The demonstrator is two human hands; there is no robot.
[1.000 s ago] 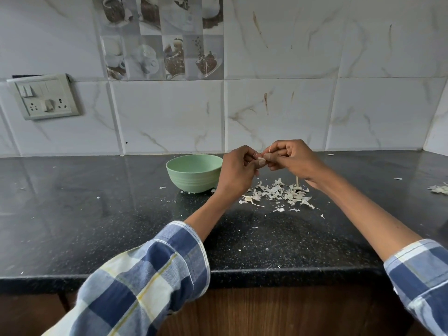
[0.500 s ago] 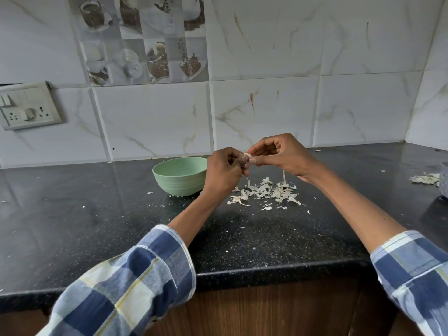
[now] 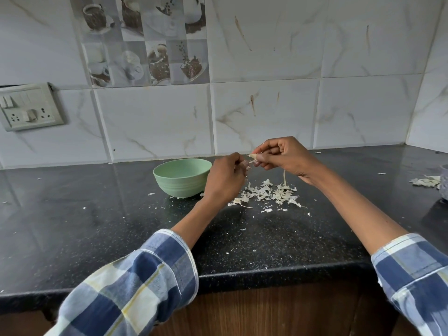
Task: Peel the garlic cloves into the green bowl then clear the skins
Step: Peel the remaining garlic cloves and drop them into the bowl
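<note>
My left hand (image 3: 224, 177) and my right hand (image 3: 283, 155) meet above the black counter, fingertips pinched together on a small pale garlic clove (image 3: 252, 156). A thin strip of skin hangs down from my right hand. Below the hands lies a pile of white garlic skins (image 3: 268, 195). The green bowl (image 3: 182, 177) stands just left of my left hand; its inside is hidden from this angle.
The black speckled counter (image 3: 97, 226) carries scattered skin flecks. A second heap of skins (image 3: 425, 181) lies at the far right beside a grey container (image 3: 444, 183) cut off by the frame edge. A switch panel (image 3: 29, 106) is on the tiled wall.
My hands have drawn slightly apart, with the right hand pulling up and to the right. The view has shifted a little to the left.
</note>
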